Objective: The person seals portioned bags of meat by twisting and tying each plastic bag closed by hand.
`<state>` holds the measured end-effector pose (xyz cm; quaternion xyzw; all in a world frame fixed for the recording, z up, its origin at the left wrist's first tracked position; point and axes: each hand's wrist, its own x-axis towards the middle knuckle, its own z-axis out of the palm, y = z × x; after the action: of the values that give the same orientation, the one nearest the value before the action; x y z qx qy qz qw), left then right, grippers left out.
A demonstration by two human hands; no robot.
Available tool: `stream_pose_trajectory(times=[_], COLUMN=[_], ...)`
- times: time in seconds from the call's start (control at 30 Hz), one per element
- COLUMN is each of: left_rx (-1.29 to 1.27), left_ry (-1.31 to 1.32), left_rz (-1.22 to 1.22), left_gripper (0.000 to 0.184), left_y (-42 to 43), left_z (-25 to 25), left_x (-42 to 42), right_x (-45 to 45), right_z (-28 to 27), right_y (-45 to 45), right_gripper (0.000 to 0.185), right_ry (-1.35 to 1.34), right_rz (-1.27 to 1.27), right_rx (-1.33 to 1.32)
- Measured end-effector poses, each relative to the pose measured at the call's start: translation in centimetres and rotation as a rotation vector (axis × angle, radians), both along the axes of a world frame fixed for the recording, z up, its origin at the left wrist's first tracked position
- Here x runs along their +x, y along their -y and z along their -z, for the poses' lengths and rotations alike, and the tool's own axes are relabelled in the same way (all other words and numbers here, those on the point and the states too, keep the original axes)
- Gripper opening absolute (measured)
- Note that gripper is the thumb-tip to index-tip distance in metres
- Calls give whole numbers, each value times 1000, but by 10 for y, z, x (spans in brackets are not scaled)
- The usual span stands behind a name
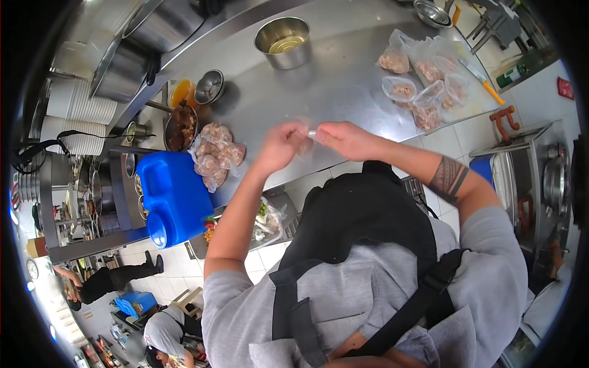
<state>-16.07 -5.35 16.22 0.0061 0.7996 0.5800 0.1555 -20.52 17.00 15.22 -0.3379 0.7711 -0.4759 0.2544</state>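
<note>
Over the near edge of the steel table, my left hand and my right hand meet, fingers closed. Between them is the gathered whitish neck of a clear plastic bag; the rest of the bag is blurred and mostly see-through. Left of my left hand sits a pile of knotted clear bags of pinkish chopped meat. More bags of meat, some with loose tops, rest on a white cutting board at the right. An orange-handled knife lies on that board.
A steel pot stands at the back of the steel table. Left are a blue jerrycan, a small metal bowl and a bowl of dark brown food. Steel bowls sit back right. Other people work at lower left.
</note>
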Motion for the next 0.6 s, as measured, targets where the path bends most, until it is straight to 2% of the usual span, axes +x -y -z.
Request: stream_pose_trajectory(times=[0.03,0.07,0.13,0.17,0.23,0.27,0.3,0.33,0.4,0.43,0.47,0.5,0.53,0.6], left_rx=[-267,-266,-496,-491,-493,-485,-637,-797,-857,-876,-890,-899,-948,-977], left_ry=[-254,-255,-983,-986,-1077,-1103,-1110,-1106,-1025,-861,-700,-705,-606,-506], left_rz=[25,20,284,287,557,651,839,1018,1021,954,888,882,812,738], left_gripper=[11,11,5,5,7,9,9,11,12,12,11,11,10,10], left_y=[-2,-5,-13,-19,-33,-40,-48,-55,-55,-62,-67,-69,-71,-65], left_z=[-20,-42,-89,-108,-128,-131,-130,-129,-69,-50,-37,-32,-26,-9], left_x=[-2,0,11,17,30,34,34,33,20,12,5,-1,-6,-9], right_x=[4,6,1,-1,-11,-38,-60,-72,-88,-90,-92,-98,-102,-113], right_z=[6,17,21,18,2,-17,-29,-33,-40,-40,-36,-27,-11,31], right_y=[1,2,2,2,3,7,14,29,57,61,65,68,62,33], right_gripper=[34,33,32,24,27,25,23,23,20,20,21,24,24,17], right_ry=[-2,511,1019,966,912,769,607,604,285,274,-13,-302,-307,-663], right_rz=[-3,-40,-74,-277,-461,-596,-720,-724,-999,-1010,-993,-953,-952,-712], right_rx=[0,-307,-612,-681,-749,-380,-5,8,389,398,546,684,687,443])
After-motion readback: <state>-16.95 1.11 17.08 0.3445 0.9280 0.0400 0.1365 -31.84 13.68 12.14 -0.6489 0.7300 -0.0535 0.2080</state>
